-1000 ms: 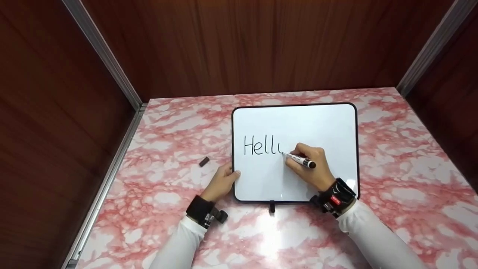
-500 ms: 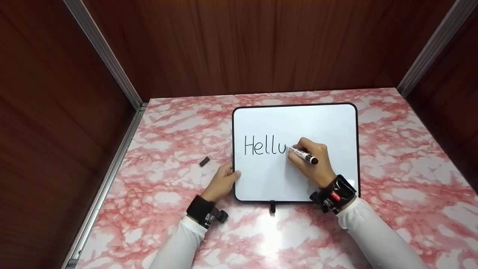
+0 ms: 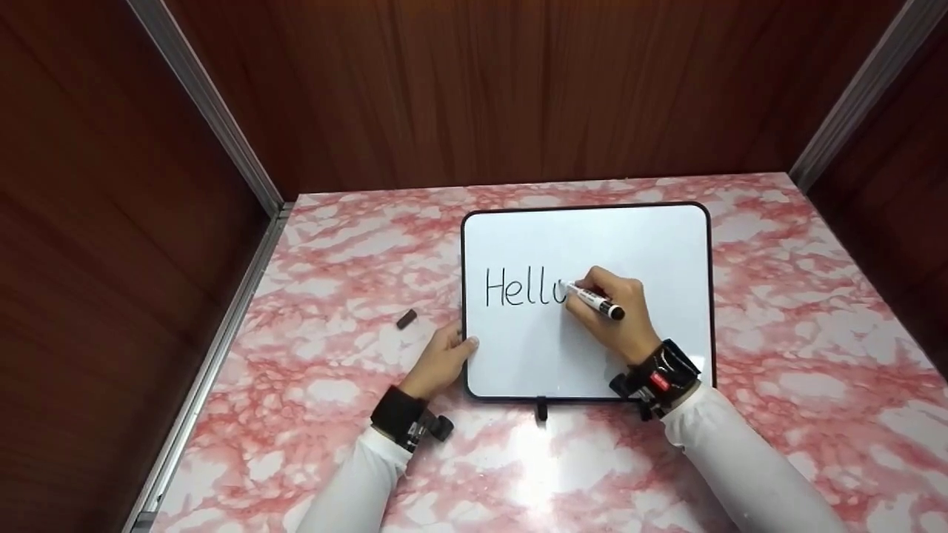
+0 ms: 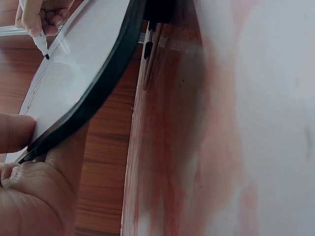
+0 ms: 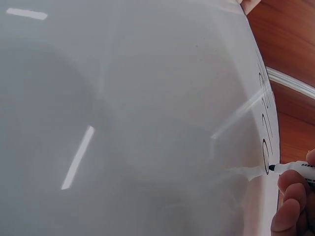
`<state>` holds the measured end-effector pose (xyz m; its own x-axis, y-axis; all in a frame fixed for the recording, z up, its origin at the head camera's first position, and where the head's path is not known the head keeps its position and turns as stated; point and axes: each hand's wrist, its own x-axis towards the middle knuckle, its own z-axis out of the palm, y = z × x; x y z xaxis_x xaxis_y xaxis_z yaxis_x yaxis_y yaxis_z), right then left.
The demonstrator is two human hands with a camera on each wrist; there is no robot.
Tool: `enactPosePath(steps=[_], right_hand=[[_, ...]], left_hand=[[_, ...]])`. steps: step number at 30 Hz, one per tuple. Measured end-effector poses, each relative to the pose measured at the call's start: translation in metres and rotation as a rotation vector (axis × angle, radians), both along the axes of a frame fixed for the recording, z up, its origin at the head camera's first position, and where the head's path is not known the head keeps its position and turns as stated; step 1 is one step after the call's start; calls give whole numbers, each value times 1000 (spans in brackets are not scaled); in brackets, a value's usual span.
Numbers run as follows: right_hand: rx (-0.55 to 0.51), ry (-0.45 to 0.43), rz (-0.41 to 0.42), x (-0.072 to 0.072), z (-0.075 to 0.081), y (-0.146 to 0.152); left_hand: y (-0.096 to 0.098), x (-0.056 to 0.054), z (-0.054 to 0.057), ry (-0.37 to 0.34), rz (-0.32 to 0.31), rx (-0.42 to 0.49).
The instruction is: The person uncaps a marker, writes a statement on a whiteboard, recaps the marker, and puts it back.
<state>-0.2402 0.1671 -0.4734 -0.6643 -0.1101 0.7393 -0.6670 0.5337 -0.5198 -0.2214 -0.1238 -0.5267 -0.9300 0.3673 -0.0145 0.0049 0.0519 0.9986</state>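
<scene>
A black-framed whiteboard (image 3: 518,363) bears the black handwritten letters "Hell" (image 3: 516,287) and a round letter "o" (image 5: 266,156) after them. My right hand (image 3: 618,311) pinches a white marker with a black end (image 3: 596,302), its black tip right at the top of the round letter. At the board's left edge my left hand (image 3: 441,363) grips the frame, thumb on the white face and fingers behind. The left wrist view shows this thumb (image 4: 17,132) over the black rim, and the marker (image 4: 42,44) in the other hand farther off.
The table (image 3: 333,444) has a red and white marbled top. A small dark marker cap (image 3: 405,319) lies left of the board. A black clip-like piece (image 3: 541,409) sticks out at the board's lower edge. Brown wood panels (image 3: 518,96) enclose the back and sides.
The marker has gone up the right side of the last letter and then back left over its top, rounding a "u" shape into an "o". The left hand stays on the frame.
</scene>
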Motion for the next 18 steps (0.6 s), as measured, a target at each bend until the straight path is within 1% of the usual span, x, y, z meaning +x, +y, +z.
enactPosePath(steps=[6,10,18], right_hand=[[9,-4,5,-1,1,0],[11,-11,15,0,2,0],[22,-35,23,2,2,-1]], left_hand=[[0,-2,-1,21,-9,17],[0,-2,0,23,-11,24],[0,0,1,38,-4,0]])
